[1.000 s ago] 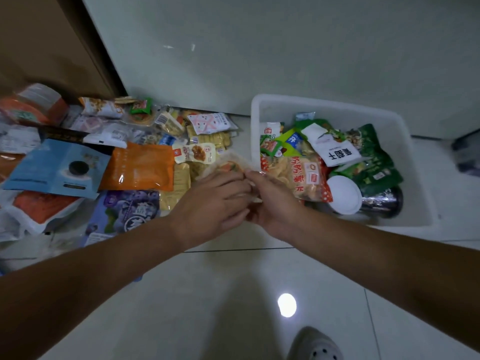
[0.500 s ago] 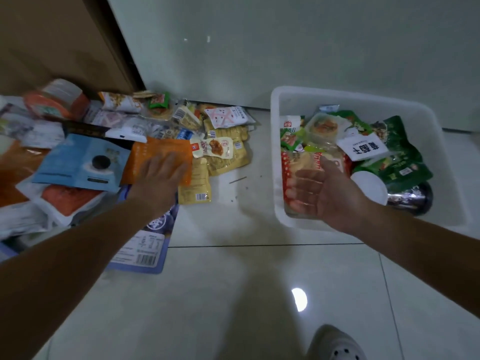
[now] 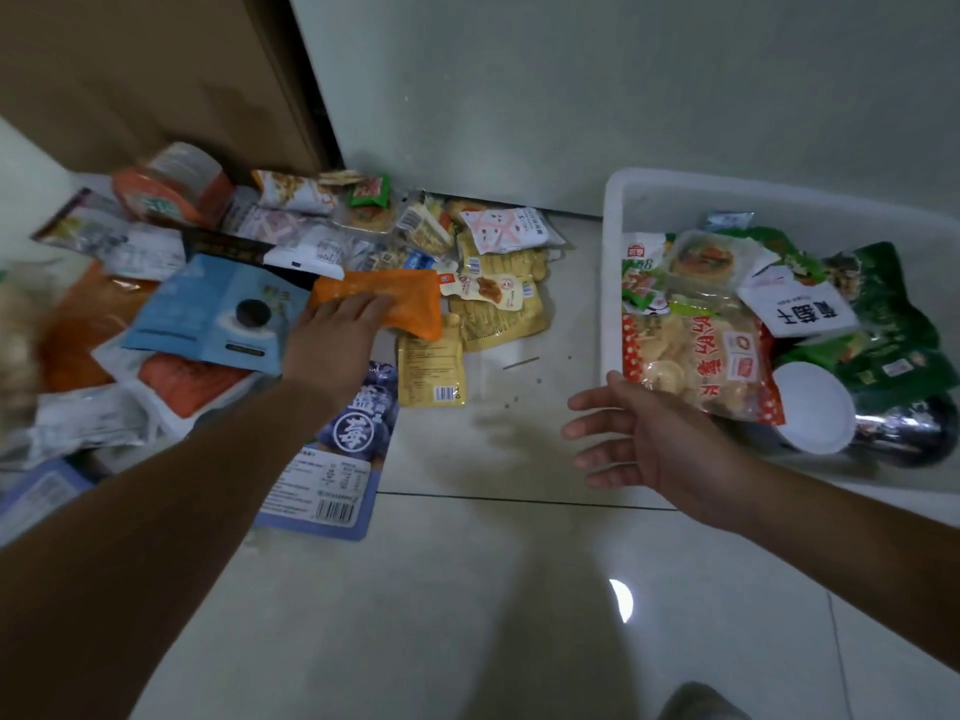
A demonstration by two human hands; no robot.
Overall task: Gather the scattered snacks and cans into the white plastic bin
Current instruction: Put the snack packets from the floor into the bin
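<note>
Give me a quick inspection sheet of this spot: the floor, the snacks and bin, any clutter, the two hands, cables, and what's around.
Surface: pale tiled floor, a few dark specks near the bin.
Job's things: white plastic bin at the right, already holding packets, including a red rice-cracker bag, and a shiny can. Many packets lie on the floor at the left, among them an orange pouch, a blue pouch and yellow packets.
Clutter: a thin stick on the tile.
Hands: left hand lies on the orange pouch, grip not clear; right hand open, empty, beside the bin.
Cables: nothing seen.
Surroundings: pale wall, brown door, a shoe tip.
</note>
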